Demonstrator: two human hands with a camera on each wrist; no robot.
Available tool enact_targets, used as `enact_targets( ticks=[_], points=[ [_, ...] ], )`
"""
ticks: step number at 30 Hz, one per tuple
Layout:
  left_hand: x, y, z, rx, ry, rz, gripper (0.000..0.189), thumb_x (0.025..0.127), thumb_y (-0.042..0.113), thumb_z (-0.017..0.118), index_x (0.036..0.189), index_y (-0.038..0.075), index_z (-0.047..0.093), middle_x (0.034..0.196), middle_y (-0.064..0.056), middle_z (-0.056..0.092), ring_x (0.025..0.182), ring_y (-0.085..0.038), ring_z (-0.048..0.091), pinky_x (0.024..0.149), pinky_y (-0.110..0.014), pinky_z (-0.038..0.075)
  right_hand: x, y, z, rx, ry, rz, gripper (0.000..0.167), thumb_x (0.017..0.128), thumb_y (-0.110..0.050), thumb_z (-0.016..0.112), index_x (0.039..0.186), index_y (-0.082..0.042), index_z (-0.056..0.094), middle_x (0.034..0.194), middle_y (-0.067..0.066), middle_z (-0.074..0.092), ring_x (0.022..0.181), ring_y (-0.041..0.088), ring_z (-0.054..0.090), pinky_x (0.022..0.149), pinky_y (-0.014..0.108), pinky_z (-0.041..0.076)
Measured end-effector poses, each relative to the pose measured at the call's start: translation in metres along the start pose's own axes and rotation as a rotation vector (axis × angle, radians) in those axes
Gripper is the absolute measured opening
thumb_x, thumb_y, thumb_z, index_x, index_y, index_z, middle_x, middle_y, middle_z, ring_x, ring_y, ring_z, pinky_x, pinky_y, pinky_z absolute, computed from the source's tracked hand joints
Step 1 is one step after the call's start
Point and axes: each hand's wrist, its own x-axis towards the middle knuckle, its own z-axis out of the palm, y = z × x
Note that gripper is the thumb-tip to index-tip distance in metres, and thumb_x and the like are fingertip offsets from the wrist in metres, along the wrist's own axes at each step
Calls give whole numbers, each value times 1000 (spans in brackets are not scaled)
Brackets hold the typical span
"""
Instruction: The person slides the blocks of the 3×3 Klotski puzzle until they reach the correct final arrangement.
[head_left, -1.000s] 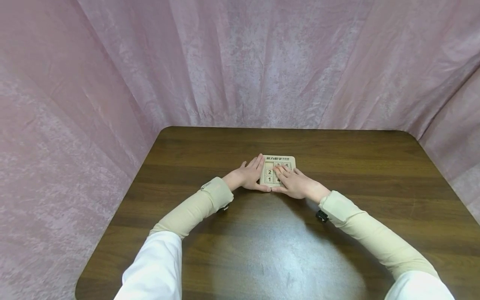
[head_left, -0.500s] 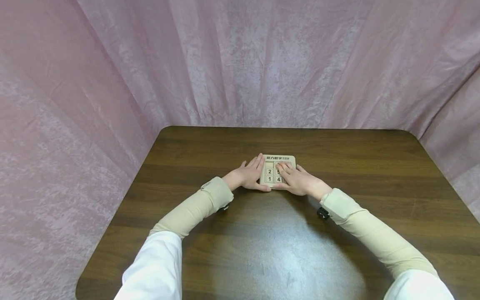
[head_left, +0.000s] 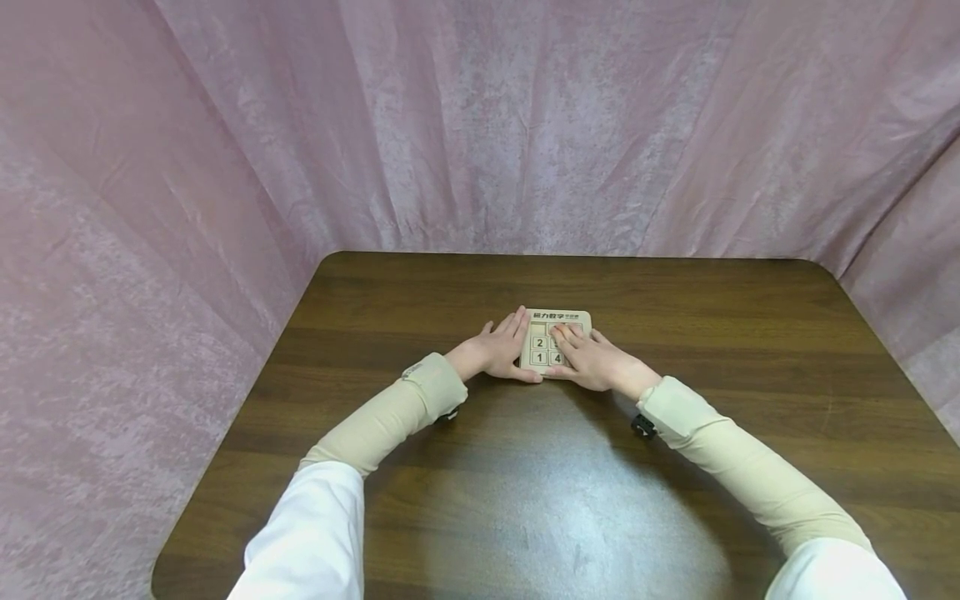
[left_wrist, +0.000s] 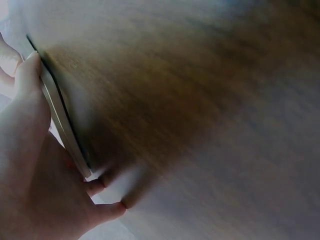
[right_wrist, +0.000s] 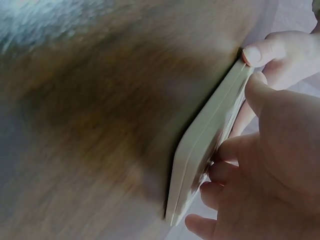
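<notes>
Can read 2, 1 and 4 on three tiles (head_left: 539, 358) of one number board (head_left: 543, 351), flat on the surface (head_left: 450, 292), below heading 数字. Rests left hand (head_left: 502, 346) straight-fingered along its left edge; touches tiles with right hand (head_left: 591, 358), fingers extended. Can see its thick side in both wrist views, numbers only in the head view.

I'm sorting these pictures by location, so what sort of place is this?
Possibly an indoor recording booth: pink curtains hang behind and beside a wood-grain table, and a small black device shows by the right wrist's cuff.
</notes>
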Motion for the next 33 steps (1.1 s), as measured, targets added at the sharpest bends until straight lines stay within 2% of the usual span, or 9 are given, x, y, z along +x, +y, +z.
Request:
enact_targets(
  ticks=[33],
  points=[
    [-3,1,1,9,35,12,118,84,76,46,152,2,-15,161,-15,-18,152,-26,-1,118,-54,19,9,-10,0,-28,-31,-5,77,101,-49,39,153,2,15,160,22,16,148,40,14,116,61,15]
  ],
)
